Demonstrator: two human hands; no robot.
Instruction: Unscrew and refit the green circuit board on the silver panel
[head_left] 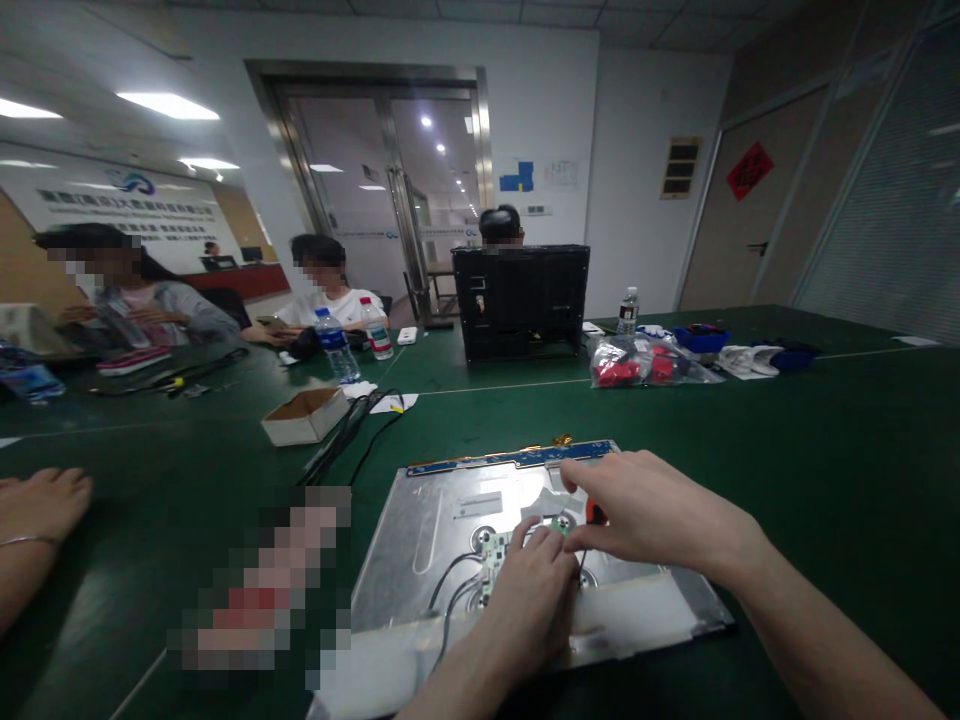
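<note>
Panel (pixel 450 535), metal-backed, lies flat on the green table (pixel 847 480) directly before the person, with a white strip (pixel 637 605) along its near edge. Left hand (pixel 536 575): fingers curled down on a small circuit board (pixel 495 560) at mid-panel; whether it grips anything underneath cannot be told. Right hand (pixel 652 505): thumb and fingers closed around a red-handled tool (pixel 596 512), its shaft pointing down beside the left fingers; the tip is hidden. Thin black cables (pixel 450 578) run from the board toward the near edge.

Step in hand, by judgement: work with the tool at or beside the circuit board, probably on a screw; turning direction cannot be determined. The next move calls for a seated tip, a steady shaft, a braced board and cables clear of the tool.

A blue circuit strip (pixel 510 460) lines the panel's far edge. Beyond it stand a cardboard box (pixel 304 418), left, and an upright black casing (pixel 521 305), with a plastic bag (pixel 634 364) to the right.
</note>
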